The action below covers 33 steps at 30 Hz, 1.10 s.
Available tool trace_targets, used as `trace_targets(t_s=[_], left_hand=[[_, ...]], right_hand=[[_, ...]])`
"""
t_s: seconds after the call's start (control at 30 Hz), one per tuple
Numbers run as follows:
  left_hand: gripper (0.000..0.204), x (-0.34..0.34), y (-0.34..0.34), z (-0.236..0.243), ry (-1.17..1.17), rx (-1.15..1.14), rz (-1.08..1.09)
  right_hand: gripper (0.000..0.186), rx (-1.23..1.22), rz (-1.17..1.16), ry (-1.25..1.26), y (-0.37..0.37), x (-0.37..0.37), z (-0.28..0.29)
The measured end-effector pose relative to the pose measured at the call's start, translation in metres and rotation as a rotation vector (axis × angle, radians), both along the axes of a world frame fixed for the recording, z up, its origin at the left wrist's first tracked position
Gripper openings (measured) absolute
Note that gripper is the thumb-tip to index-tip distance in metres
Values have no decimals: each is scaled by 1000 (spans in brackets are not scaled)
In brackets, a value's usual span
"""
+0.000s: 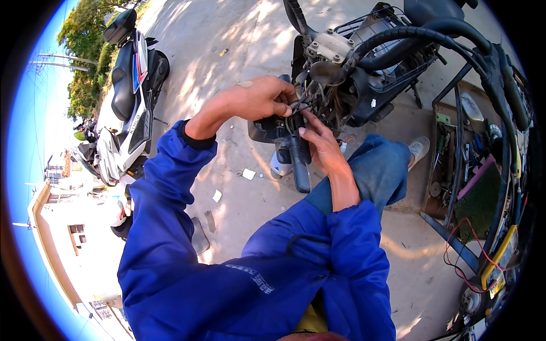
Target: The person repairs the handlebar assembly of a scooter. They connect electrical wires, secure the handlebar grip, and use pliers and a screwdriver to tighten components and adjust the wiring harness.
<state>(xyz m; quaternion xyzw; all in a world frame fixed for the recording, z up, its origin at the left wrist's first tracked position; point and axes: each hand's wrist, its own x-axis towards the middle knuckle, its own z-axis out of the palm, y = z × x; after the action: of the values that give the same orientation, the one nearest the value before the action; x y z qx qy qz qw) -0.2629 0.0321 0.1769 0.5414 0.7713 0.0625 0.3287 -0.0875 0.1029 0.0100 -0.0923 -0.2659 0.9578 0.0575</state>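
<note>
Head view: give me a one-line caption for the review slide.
Left hand and right hand at the exposed wires of a dark scooter, outdoors in sunlight.

Sunlight dapples the grey ground (187, 57); left are green trees (81, 42), a pale building (60, 244), blue sky (25, 131).

Pale grey concrete ground (190, 62), dappled with sun and shade, spreads beneath everything. A white scooter with red and blue panels (139, 79) stands on it at ten o'clock, and a dark vehicle with a wire basket (357, 96) at one o'clock. One white paper scrap (248, 174) lies just nine o'clock of centre, a second pale scrap (217, 195) at eight, a small yellowish scrap (223, 52) at eleven. At three o'clock, a shallow brown tray (439, 211) carries metal hand tools (467, 154).
</note>
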Motion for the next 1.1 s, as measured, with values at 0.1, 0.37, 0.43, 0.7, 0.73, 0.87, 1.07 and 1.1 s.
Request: trace_targets(t_s=[0.1,0.37,0.43,0.7,0.73,0.87,1.07,1.1], left_hand=[[26,-1,-1,4,-96,1,48],[30,0,-21,-2,-335,86,197],[30,1,-24,-2,-435,113,247],[24,7,-37,3,-599,113,311],[23,8,-38,3,-619,117,317],[27,12,-36,2,-521,53,344],[38,23,-24,15,-356,65,262],[39,20,-26,4,-364,99,267]], right_hand=[[69,8,21,-16,3,1,1],[70,-64,45,-34,3,3,6],[70,-72,47,-25,2,1,0],[70,-43,93,-28,0,4,1],[70,-46,100,-30,0,4,2],[69,-59,128,-11,0,7,0],[71,-63,160,0,2,10,-1],[70,-53,141,-18,2,9,-3]])
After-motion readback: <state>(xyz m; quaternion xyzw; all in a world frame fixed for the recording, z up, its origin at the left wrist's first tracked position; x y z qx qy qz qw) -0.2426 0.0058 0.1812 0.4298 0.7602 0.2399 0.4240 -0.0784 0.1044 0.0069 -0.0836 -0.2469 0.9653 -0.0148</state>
